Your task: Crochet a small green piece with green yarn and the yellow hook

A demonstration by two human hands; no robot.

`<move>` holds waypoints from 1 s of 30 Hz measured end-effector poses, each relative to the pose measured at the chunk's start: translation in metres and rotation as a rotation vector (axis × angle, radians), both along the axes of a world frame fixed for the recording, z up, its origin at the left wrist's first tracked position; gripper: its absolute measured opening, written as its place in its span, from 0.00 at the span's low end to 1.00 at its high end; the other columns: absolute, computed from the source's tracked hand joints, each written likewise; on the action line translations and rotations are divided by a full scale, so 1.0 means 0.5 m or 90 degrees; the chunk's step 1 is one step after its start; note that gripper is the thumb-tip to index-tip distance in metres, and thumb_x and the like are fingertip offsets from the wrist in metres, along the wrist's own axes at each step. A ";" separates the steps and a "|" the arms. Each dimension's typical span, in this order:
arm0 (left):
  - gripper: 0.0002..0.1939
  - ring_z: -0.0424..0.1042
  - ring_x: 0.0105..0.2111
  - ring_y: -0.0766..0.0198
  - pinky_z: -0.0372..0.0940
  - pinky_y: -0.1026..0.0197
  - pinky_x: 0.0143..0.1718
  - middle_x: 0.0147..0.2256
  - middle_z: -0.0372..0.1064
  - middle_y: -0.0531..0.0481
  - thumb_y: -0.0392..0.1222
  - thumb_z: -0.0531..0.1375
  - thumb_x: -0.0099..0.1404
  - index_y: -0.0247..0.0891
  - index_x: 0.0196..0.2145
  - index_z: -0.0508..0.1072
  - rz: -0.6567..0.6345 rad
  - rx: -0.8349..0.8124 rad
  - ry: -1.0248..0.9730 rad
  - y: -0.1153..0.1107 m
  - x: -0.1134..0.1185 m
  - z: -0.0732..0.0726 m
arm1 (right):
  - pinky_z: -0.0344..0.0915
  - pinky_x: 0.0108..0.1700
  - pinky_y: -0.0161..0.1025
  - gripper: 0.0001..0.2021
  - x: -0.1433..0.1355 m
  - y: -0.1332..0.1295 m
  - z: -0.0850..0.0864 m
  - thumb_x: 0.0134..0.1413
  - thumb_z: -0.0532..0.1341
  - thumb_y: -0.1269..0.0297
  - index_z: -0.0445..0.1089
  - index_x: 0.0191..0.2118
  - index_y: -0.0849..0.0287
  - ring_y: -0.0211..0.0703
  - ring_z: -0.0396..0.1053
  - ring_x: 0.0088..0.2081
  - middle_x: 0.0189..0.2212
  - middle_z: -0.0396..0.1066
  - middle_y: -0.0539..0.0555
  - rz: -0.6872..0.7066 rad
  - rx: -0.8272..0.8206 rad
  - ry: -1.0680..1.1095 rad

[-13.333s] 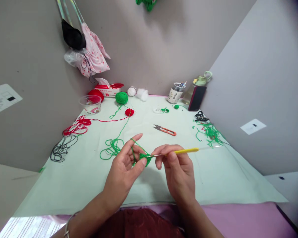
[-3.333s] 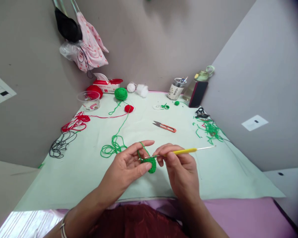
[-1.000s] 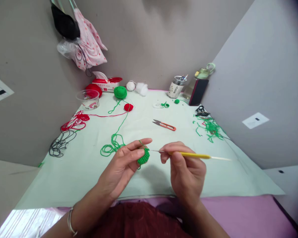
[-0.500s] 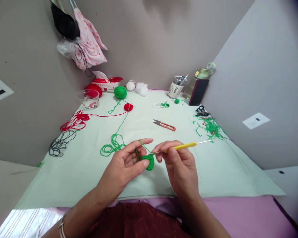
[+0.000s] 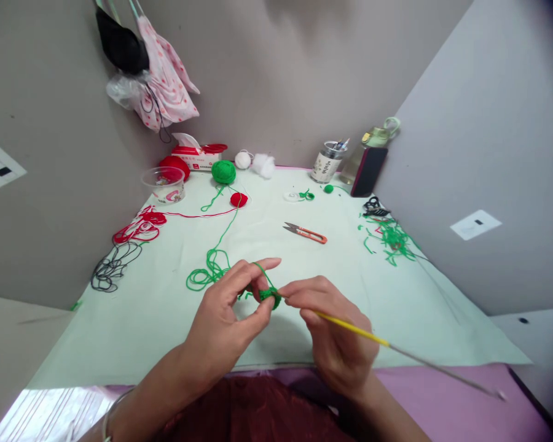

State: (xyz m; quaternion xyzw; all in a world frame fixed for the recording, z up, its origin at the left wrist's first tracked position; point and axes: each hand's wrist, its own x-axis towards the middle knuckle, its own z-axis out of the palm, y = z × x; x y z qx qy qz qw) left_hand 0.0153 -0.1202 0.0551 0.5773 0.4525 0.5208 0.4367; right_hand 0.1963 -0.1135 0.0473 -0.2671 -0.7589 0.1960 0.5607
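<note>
My left hand (image 5: 233,304) pinches a small green crochet piece (image 5: 270,299) between thumb and fingers, its index finger stretched out with green yarn (image 5: 263,272) running over it. A yellow-handled crochet hook (image 5: 352,327) is gripped in my right hand (image 5: 338,331). The hook's near end slants down to the right, and its far tip meets the crochet piece, partly hidden by my fingers. From the left hand, the strand leads to loose green loops (image 5: 207,273) on the cloth and on toward a green yarn ball (image 5: 223,172).
Orange thread snips (image 5: 305,232) lie beyond my hands. Green yarn scraps (image 5: 395,238) are heaped at right, near a phone (image 5: 369,172) leaning on a bottle. A plastic tub (image 5: 164,185), red yarn (image 5: 141,225) and black cord (image 5: 115,267) are at left. A pen cup (image 5: 326,164) stands at the back.
My right hand has moved slightly down and right, and the hook has swung from pointing up-right to slanting down-right. The crochet piece has tilted in my left hand, showing less of its side.
</note>
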 end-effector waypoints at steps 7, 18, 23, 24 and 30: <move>0.17 0.73 0.39 0.58 0.68 0.55 0.50 0.35 0.74 0.49 0.37 0.65 0.72 0.44 0.56 0.83 0.003 0.070 0.058 -0.002 -0.002 -0.003 | 0.78 0.34 0.41 0.11 -0.011 0.000 -0.002 0.74 0.55 0.72 0.75 0.50 0.56 0.46 0.81 0.37 0.33 0.81 0.57 -0.087 0.127 -0.036; 0.29 0.72 0.37 0.62 0.69 0.60 0.46 0.34 0.71 0.54 0.41 0.76 0.59 0.43 0.59 0.80 -0.076 -0.238 -0.253 0.007 0.023 -0.001 | 0.80 0.41 0.45 0.17 -0.012 -0.004 -0.045 0.68 0.61 0.76 0.78 0.56 0.52 0.49 0.80 0.42 0.42 0.82 0.59 -0.236 0.248 -0.213; 0.26 0.65 0.31 0.68 0.63 0.64 0.36 0.35 0.69 0.52 0.46 0.77 0.59 0.44 0.55 0.84 -0.179 -0.358 -0.418 0.011 0.011 -0.001 | 0.77 0.38 0.41 0.15 -0.012 -0.008 -0.030 0.69 0.61 0.74 0.80 0.52 0.50 0.46 0.77 0.42 0.41 0.79 0.56 -0.182 0.118 -0.021; 0.25 0.63 0.30 0.69 0.62 0.65 0.35 0.35 0.69 0.53 0.45 0.77 0.59 0.44 0.54 0.85 -0.166 -0.350 -0.416 0.012 0.006 0.000 | 0.76 0.37 0.42 0.14 -0.012 -0.008 -0.024 0.71 0.60 0.73 0.80 0.51 0.50 0.45 0.77 0.39 0.39 0.79 0.55 -0.144 0.048 0.038; 0.21 0.69 0.38 0.62 0.65 0.60 0.45 0.36 0.70 0.53 0.46 0.75 0.63 0.50 0.54 0.85 -0.135 -0.237 -0.294 0.008 -0.002 0.007 | 0.74 0.37 0.41 0.10 -0.016 0.006 -0.010 0.73 0.61 0.66 0.80 0.41 0.53 0.44 0.75 0.36 0.32 0.77 0.53 0.003 -0.206 0.243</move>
